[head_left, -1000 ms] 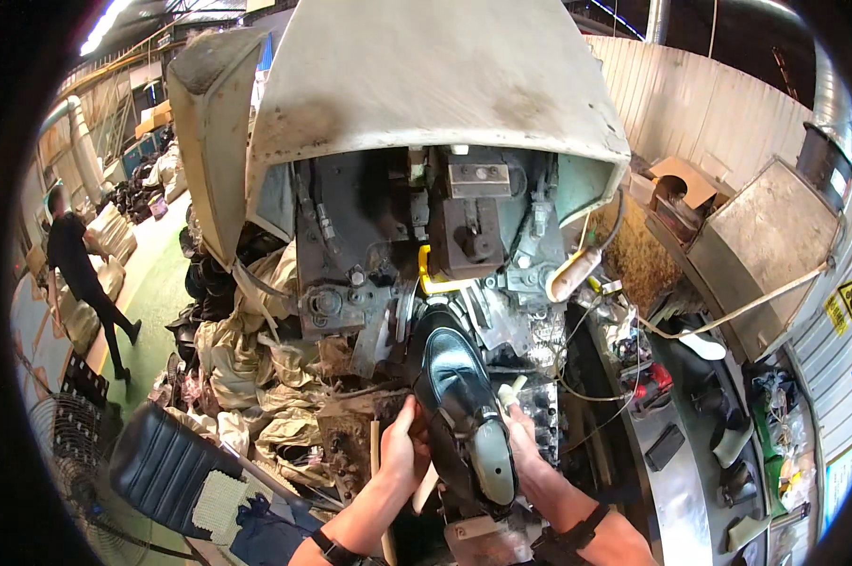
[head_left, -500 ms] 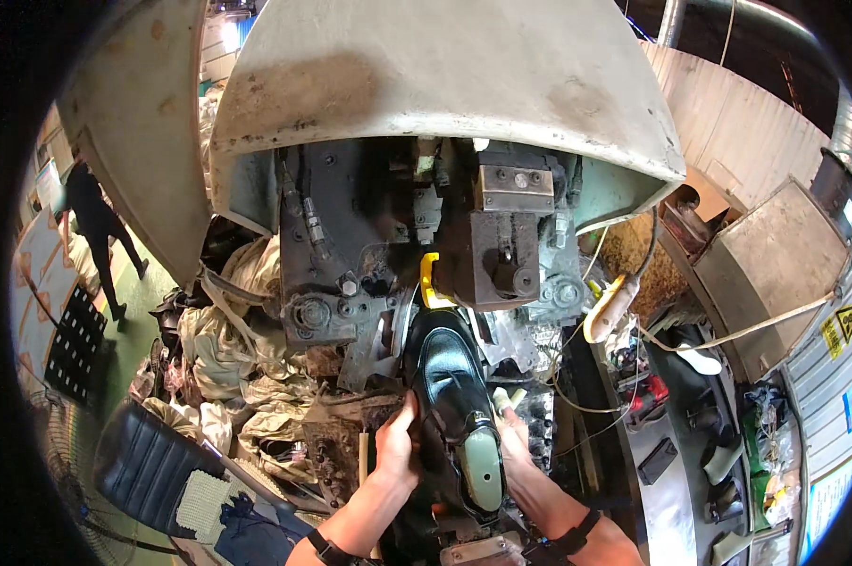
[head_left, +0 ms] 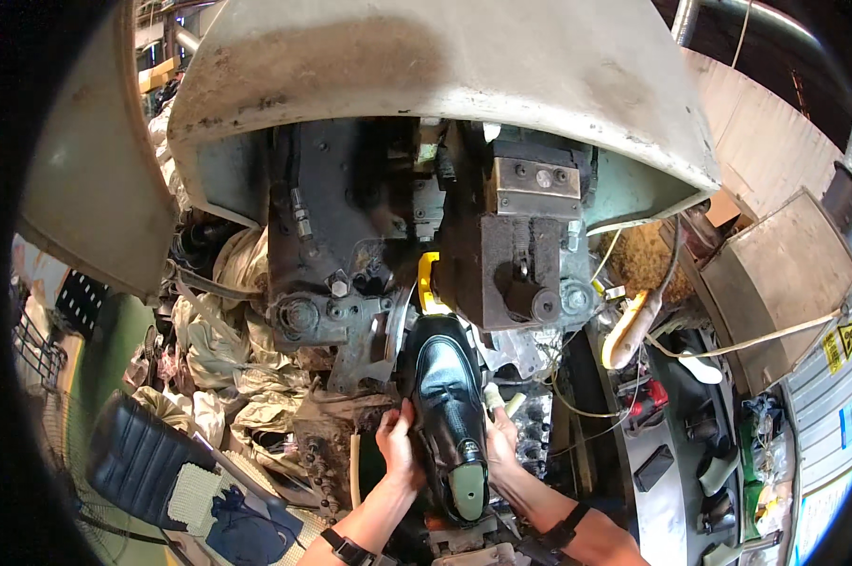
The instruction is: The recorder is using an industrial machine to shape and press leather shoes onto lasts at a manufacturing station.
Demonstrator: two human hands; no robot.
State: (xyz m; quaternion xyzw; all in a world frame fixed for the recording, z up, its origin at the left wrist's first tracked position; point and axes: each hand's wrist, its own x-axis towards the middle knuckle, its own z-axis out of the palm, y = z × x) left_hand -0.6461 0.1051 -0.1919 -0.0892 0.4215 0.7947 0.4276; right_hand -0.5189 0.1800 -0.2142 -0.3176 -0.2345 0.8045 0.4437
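Note:
A glossy black leather shoe [head_left: 445, 396] sits on a pale green shoe last [head_left: 467, 489], its toe pointing away from me under a yellow curved part [head_left: 430, 288] of a dark, greasy machine. My left hand [head_left: 400, 447] is closed along the shoe's left side, thumb up. On the right side my right hand [head_left: 501, 440] grips the shoe too, with a whitish wrap on one finger. Whether the toe touches the machine I cannot tell. Most of my fingertips are hidden beside and under the shoe.
A large grey hood [head_left: 426, 57] overhangs the machine. A handled tool with a cable [head_left: 629, 330] hangs to the right, near a narrow bench holding a dark phone-like slab [head_left: 653, 468] and more shoes. At left stand a black padded chair [head_left: 133, 467] and heaped pale cloth sacks [head_left: 233, 363].
The shoe has turned slightly, its heel end moving left, and less of the green last shows. Both hands keep their hold. My view has shifted, and the person at far left is out of sight.

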